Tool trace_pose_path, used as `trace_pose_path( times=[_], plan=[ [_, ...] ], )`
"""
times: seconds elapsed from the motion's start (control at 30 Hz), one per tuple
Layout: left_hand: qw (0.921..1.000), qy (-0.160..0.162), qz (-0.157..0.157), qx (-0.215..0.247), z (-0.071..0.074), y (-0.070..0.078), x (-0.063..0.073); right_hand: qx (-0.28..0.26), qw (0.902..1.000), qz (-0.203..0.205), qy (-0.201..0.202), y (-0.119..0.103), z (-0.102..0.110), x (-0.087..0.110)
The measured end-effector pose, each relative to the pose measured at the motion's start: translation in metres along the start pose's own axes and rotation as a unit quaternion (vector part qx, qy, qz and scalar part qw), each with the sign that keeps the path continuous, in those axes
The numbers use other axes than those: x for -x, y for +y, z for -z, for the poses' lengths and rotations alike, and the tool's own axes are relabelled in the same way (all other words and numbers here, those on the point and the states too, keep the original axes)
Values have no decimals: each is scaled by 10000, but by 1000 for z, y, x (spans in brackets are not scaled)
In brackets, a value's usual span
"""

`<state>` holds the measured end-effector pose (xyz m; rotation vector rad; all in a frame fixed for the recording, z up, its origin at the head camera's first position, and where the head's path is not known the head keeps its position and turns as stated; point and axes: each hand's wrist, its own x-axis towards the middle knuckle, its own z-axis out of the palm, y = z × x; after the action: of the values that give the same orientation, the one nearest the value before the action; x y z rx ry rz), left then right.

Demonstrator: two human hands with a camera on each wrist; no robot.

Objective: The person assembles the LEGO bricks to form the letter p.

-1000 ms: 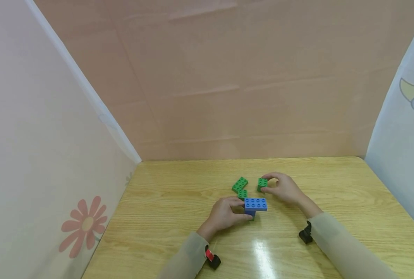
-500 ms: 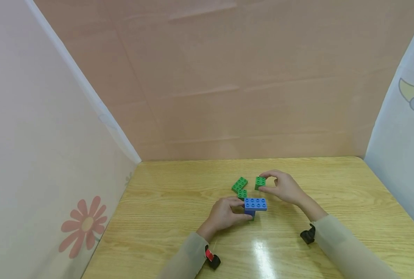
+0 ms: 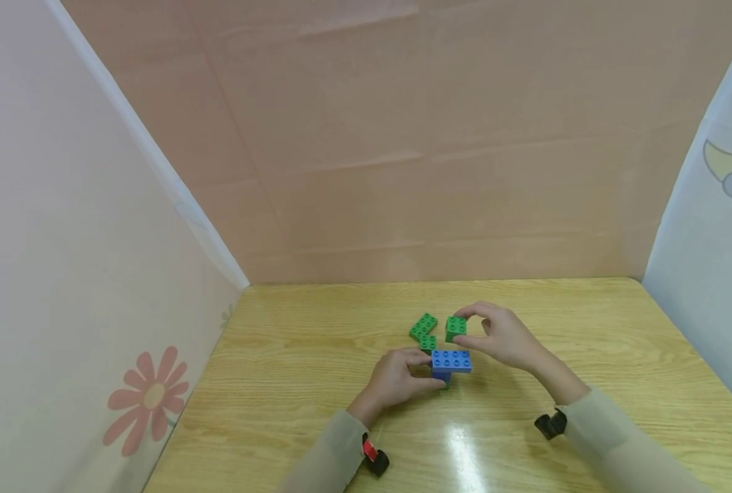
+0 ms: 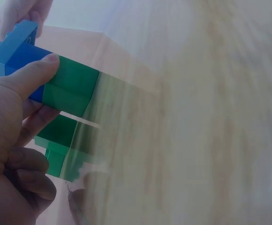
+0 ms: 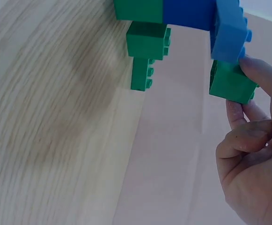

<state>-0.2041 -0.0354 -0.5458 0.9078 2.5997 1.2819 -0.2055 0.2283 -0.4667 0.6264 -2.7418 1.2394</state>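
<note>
On the table, my left hand grips a small brick stack between thumb and fingers. It has a green brick at the bottom, a dark blue brick above and a lighter blue eight-stud brick on top, overhanging to the right. My right hand pinches a green four-stud brick between thumb and fingers, just behind the stack. In the right wrist view this green brick is off the table, studs up, close to the overhanging end; whether they touch I cannot tell.
Behind the stack, a green four-stud brick stands near a flatter green eight-stud brick. The wooden table ends at a plain back panel. A panel with a flower print is on the left.
My right hand has moved left with the green brick, from the stack's back right to just behind its overhang. My left hand and the stack have stayed in place.
</note>
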Motion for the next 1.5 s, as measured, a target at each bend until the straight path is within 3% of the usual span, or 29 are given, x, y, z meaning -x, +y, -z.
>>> trace_pose_path(
  times=[0.27, 0.47, 0.7, 1.0, 1.5],
  plan=[
    [10000, 6, -86, 41, 0, 0, 0, -79, 9989, 462, 57, -15, -5, 6],
    [10000, 26, -65, 71, -1, 0, 1, 14, 9981, 593, 141, -22, -5, 8],
    [9999, 59, -92, 106, -1, 1, 2, -27, 9956, 935, -6, -31, -6, 10],
    [9997, 107, -215, 45, -1, -1, 1, -88, 9938, 1086, -217, -31, -10, 11],
    [9999, 69, -92, -92, 0, 0, 1, 211, 9917, 1200, -417, -36, -10, 8]
  ],
)
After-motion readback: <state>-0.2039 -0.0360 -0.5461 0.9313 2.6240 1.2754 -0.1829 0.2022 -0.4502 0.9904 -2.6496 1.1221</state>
